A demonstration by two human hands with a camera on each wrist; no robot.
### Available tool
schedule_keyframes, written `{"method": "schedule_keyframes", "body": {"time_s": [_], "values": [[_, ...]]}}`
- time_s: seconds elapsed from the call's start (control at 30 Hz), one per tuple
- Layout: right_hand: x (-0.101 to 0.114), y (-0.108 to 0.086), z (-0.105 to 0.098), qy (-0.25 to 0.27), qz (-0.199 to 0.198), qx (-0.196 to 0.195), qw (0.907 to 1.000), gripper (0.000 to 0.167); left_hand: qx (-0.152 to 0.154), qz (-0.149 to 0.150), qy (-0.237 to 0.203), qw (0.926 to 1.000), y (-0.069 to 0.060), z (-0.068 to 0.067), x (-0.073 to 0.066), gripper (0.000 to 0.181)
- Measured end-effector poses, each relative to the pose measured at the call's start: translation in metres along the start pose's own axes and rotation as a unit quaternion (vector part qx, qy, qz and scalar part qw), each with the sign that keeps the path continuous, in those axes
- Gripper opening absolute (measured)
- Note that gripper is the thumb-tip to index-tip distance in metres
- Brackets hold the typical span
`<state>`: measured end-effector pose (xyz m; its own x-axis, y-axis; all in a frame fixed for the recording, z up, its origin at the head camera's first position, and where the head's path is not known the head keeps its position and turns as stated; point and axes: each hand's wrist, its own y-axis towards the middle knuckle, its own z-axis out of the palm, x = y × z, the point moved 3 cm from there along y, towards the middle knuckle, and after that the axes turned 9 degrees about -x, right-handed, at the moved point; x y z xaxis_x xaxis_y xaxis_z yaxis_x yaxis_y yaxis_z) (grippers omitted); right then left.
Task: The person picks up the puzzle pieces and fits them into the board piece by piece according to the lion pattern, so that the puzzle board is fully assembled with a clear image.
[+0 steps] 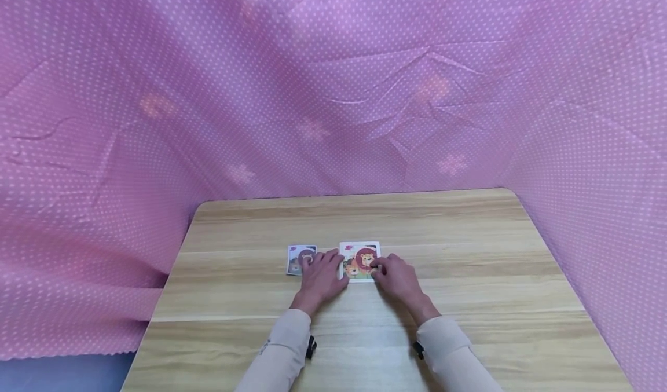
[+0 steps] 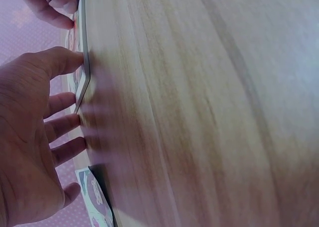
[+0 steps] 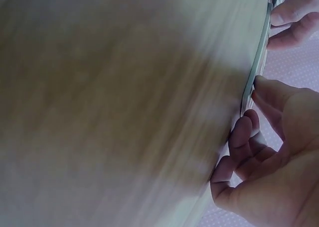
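A small jigsaw puzzle [image 1: 361,252] in a white frame lies flat on the table, showing a lion with a red-brown mane and a smaller animal. To its left, a picture card [image 1: 295,253] bears a similar picture. My left hand [image 1: 322,276] spreads between the two, thumb on the puzzle's near left edge and little finger by the card. At the puzzle's lower right, my right hand [image 1: 400,277] pinches what looks like a puzzle piece between thumb and forefinger, largely hidden by the fingertips. Its other fingers curl against the table in the right wrist view.
The wooden table [image 1: 234,299] has rounded far corners. Pink dotted cloth [image 1: 333,120] hangs behind it and along both sides. In the left wrist view, one edge of the picture card [image 2: 94,197] stands slightly off the tabletop.
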<state>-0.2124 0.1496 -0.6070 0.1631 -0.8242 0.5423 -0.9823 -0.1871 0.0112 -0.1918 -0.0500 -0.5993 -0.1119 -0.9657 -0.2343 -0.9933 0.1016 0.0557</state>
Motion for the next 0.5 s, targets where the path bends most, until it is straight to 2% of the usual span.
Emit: {"method": "schedule_keyframes", "body": {"time_s": [0.27,0.5], "values": [[-0.0004,-0.0026,0.0022,-0.017,0.006,-0.002,0.9998,0.026,0.004,-0.005,-0.004,1.0,0.0005,0.0033,0.0011,0.056],[-0.0088,0.0031,-0.0053,0.043,0.004,-0.012,0.999,0.04,0.013,-0.024,-0.023,0.9994,0.0006,0.0022,0.005,0.057]]}}
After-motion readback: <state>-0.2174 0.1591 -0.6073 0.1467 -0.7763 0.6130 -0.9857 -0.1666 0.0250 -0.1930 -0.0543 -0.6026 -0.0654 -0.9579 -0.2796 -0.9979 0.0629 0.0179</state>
